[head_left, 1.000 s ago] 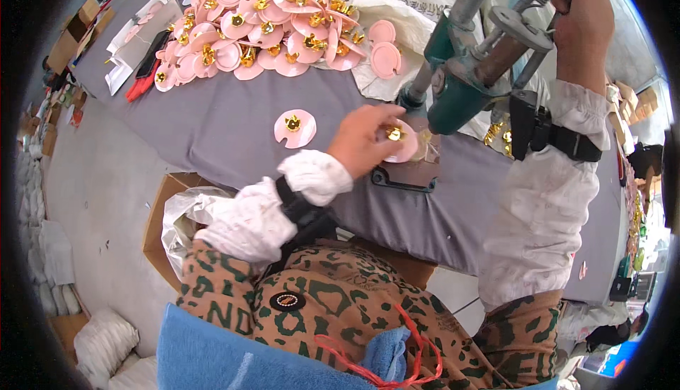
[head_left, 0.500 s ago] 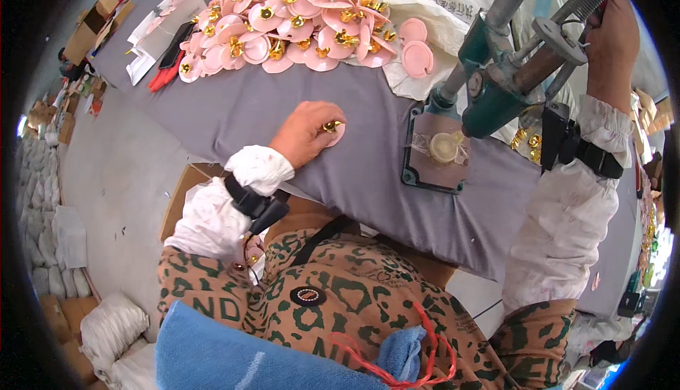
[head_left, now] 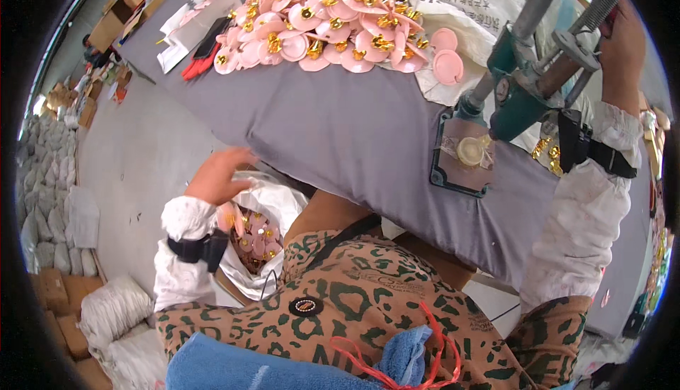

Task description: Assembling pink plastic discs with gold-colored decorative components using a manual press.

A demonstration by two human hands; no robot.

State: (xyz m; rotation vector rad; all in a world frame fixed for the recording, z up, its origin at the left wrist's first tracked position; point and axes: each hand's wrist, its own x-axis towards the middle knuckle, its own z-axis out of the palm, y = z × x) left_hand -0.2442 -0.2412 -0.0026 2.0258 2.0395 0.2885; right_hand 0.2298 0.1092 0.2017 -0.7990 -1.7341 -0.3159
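Note:
My left hand [head_left: 221, 176] hovers over a white plastic bag [head_left: 287, 199] beside my lap, fingers stretched out and apart. Just below it is a pink disc [head_left: 229, 217] with a bit of gold, near the bag's opening; it looks clear of the fingers. Inside the bag lie several pink discs with gold fittings [head_left: 258, 240]. At the right, my right hand [head_left: 623, 50] is closed around the lever of a green hand press [head_left: 520, 110], its fingers partly hidden. A pale round die [head_left: 470, 152] sits taped on the press's base plate [head_left: 459, 179].
A heap of pink discs with gold fittings [head_left: 329, 25] covers the far side of the grey-clothed table [head_left: 340, 121]. Two plain pink discs [head_left: 447, 68] lie beside it on a white sack [head_left: 471, 0]. Loose gold pieces [head_left: 547, 155] sit right of the press. Red-handled tool [head_left: 200, 64] at left.
My left hand has moved from the table, where it held a pink disc with a gold fitting, down left to over the bag, and has let the disc go. My right hand stays on the lever.

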